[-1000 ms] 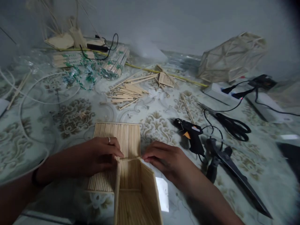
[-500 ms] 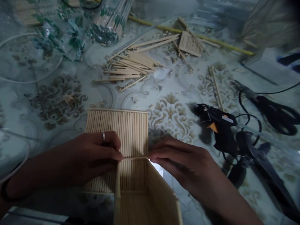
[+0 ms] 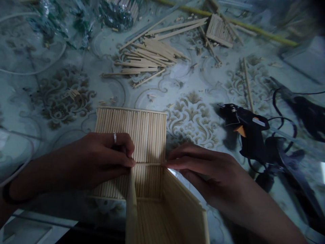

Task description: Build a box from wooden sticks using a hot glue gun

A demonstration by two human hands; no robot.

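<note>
A pale wooden stick [image 3: 149, 164] lies crosswise against the wooden-stick structure [image 3: 185, 200], a box-like form with two upright side walls and a flat panel of side-by-side sticks [image 3: 142, 132] behind. At the stick's left end, the fingers of my left hand [image 3: 101, 159], which wears a ring, are pinched together. My right hand [image 3: 203, 166] presses its fingertips at the stick's other end, by the top corner of the right wall. Part of the panel is covered by my left hand.
Loose sticks [image 3: 152, 57] lie in a pile beyond the panel, near a small stick panel [image 3: 220, 31]. To the right are a black glue gun [image 3: 250, 127] with an orange trigger, dark-handled scissors [image 3: 307, 112] and another dark tool [image 3: 291, 179]. Plastic-wrapped sticks [image 3: 119, 13] lie at the back.
The view has shifted, so the table items sit higher and further right. Both hands keep their places at the ends of the stick.
</note>
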